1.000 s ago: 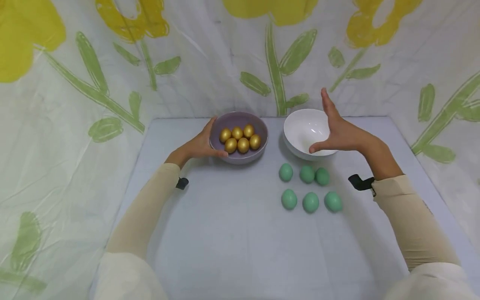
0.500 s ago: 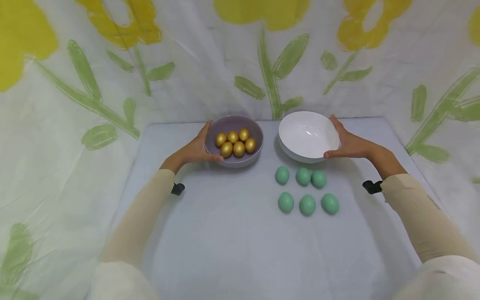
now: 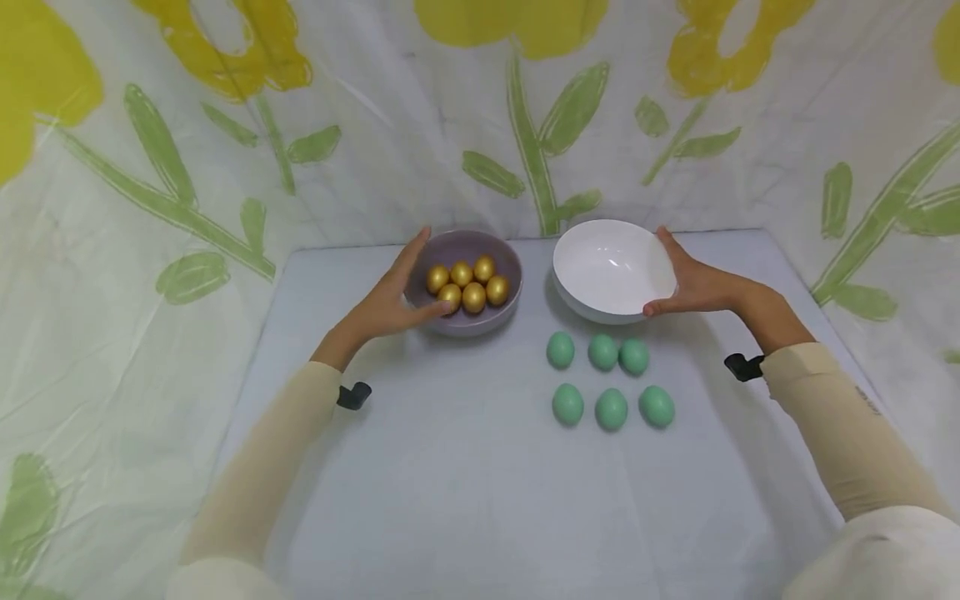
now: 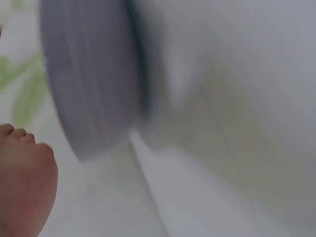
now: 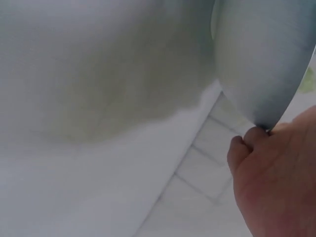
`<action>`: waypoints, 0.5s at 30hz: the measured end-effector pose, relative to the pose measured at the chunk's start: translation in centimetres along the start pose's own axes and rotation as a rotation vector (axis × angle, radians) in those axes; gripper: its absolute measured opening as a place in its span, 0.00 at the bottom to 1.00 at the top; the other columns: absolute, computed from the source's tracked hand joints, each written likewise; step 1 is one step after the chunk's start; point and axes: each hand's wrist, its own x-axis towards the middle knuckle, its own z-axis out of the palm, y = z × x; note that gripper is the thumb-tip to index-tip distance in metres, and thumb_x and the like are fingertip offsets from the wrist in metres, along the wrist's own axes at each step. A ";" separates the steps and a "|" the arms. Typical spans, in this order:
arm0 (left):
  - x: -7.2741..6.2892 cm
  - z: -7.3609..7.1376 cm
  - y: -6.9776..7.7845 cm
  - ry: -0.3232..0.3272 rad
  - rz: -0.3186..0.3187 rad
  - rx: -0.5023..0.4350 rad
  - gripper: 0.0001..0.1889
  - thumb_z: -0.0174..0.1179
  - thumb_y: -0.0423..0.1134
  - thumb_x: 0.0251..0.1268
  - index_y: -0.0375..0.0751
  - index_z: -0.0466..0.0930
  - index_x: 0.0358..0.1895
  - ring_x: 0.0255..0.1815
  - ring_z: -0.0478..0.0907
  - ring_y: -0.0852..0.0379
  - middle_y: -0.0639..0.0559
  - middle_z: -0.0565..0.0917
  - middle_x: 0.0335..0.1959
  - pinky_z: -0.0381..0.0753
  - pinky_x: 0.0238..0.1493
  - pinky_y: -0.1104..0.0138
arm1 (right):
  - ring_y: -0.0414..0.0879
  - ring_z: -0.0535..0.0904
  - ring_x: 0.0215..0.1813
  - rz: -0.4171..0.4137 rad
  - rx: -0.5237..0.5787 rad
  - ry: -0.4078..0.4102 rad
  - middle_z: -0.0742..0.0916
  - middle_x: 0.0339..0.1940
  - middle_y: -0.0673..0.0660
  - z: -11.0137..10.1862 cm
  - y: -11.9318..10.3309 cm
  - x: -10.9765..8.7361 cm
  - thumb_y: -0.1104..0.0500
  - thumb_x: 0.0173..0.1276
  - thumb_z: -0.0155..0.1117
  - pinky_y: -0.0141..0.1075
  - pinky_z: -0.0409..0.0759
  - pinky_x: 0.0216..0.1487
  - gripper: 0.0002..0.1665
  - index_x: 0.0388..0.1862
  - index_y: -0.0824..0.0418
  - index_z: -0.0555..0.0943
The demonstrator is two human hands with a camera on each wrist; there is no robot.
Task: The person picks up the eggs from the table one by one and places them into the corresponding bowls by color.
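Note:
A mauve bowl (image 3: 462, 324) with several gold eggs (image 3: 473, 297) in it stands at the back of the table. My left hand (image 3: 386, 304) is at its left side, fingers and thumb spread, with the thumb over the near rim. In the left wrist view a gap shows between the hand (image 4: 24, 182) and the bowl (image 4: 94, 74). To the right, my right hand (image 3: 701, 285) holds the right side of a white bowl (image 3: 611, 271), thumb at the near rim. In the right wrist view the fingers (image 5: 254, 138) meet the bowl's edge; some fingertips are hidden.
Several green eggs (image 3: 612, 409) lie in two rows on the pale table (image 3: 450, 467), just in front of the white bowl. A sheet (image 3: 420, 150) painted with yellow flowers hangs behind the table. Black straps with small mounts show at both wrists.
My right hand has come down from over the white bowl to grip its right side. My left hand has loosened from the mauve bowl and lifted a little. The view has shifted slightly.

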 end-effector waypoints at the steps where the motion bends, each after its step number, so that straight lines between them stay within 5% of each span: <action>1: -0.2 0.4 1.6 0.023 0.050 -0.032 0.55 0.73 0.52 0.69 0.57 0.41 0.88 0.87 0.44 0.55 0.57 0.47 0.88 0.48 0.84 0.46 | 0.69 0.37 0.87 0.002 0.007 -0.003 0.31 0.87 0.64 0.0 0.0 0.1 0.49 0.59 0.84 0.69 0.50 0.80 0.88 0.85 0.57 0.19; 4: -0.3 3.0 5.1 0.035 0.185 -0.076 0.38 0.68 0.45 0.76 0.51 0.62 0.84 0.83 0.61 0.56 0.54 0.66 0.83 0.61 0.81 0.53 | 0.71 0.38 0.86 0.011 0.045 -0.006 0.33 0.87 0.66 0.2 0.4 0.2 0.52 0.58 0.85 0.70 0.50 0.79 0.88 0.85 0.55 0.19; 7: 0.0 6.1 7.4 -0.063 0.255 -0.058 0.29 0.64 0.48 0.79 0.47 0.72 0.78 0.77 0.70 0.57 0.55 0.76 0.76 0.69 0.77 0.59 | 0.71 0.40 0.85 0.018 0.087 -0.007 0.34 0.87 0.66 0.4 0.5 0.2 0.53 0.58 0.85 0.72 0.51 0.78 0.88 0.85 0.53 0.18; 11: 0.8 9.7 8.7 -0.216 0.178 0.022 0.35 0.61 0.59 0.78 0.46 0.70 0.79 0.78 0.68 0.59 0.57 0.75 0.76 0.67 0.78 0.61 | 0.69 0.38 0.86 0.005 0.123 -0.001 0.32 0.87 0.64 0.7 0.6 0.5 0.52 0.58 0.85 0.72 0.48 0.79 0.88 0.85 0.51 0.17; 15: 1.4 12.4 8.3 -0.308 0.068 0.118 0.39 0.62 0.60 0.77 0.42 0.64 0.82 0.81 0.64 0.53 0.50 0.71 0.79 0.63 0.80 0.60 | 0.68 0.38 0.86 -0.018 0.156 0.006 0.33 0.87 0.63 1.8 1.0 1.0 0.52 0.58 0.85 0.71 0.48 0.79 0.88 0.85 0.52 0.18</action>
